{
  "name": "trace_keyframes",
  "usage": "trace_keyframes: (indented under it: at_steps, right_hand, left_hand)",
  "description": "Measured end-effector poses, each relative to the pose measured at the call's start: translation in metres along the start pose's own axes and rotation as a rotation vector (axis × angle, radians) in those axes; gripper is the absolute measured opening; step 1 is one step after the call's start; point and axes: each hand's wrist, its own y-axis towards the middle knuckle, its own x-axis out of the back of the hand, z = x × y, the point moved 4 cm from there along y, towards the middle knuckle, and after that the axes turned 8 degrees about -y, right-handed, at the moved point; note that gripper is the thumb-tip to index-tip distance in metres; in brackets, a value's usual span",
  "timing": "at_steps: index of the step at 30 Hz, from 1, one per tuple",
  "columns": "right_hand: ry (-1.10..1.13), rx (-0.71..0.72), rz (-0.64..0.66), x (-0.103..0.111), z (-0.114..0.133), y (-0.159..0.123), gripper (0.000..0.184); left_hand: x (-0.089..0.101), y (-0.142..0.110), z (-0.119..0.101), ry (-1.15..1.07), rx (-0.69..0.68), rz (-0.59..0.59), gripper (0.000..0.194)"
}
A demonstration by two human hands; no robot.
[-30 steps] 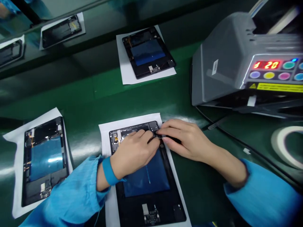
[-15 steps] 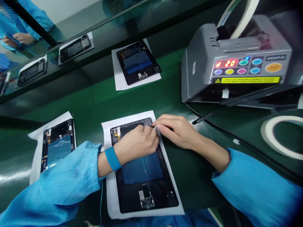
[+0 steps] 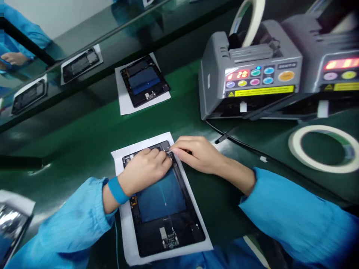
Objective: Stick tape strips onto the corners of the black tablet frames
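An opened black tablet (image 3: 165, 209) with a blue battery panel lies on a white sheet (image 3: 127, 239) on the green belt in front of me. My left hand (image 3: 144, 170), with a blue wrist strap, rests curled on the tablet's top edge. My right hand (image 3: 193, 153) meets it from the right, fingers pressed together at the top right corner of the tablet. Between the fingertips there is something small that I cannot make out.
A second opened tablet (image 3: 144, 82) on paper lies farther up the belt, and another at the left edge (image 3: 11, 224). Two grey tape dispensers (image 3: 249, 71) with lit displays stand at the right, and a roll of white tape (image 3: 322, 147) lies in front of them. Another person's hand (image 3: 14, 58) shows at far left.
The view has swung right and pulled back, so the tablet on the left slid nearly out of view and a second dispenser appeared. Both hands stay at the tablet's top edge.
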Motion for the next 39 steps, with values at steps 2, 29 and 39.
trace_keyframes:
  at_steps: [2,29,39]
  right_hand:
    - [0.001,0.003,-0.006,0.002,0.000,0.001,0.028]
    - [0.063,-0.013,-0.023,0.006,-0.003,-0.005,0.029]
    - [-0.214,0.094,0.040,0.007,0.000,-0.020,0.027]
  left_hand:
    - [-0.003,-0.003,0.006,-0.071,0.083,-0.038,0.009]
    - [0.001,0.021,-0.011,0.028,-0.062,0.017,0.022]
    - [-0.017,-0.005,-0.004,-0.520,0.517,-0.261,0.013]
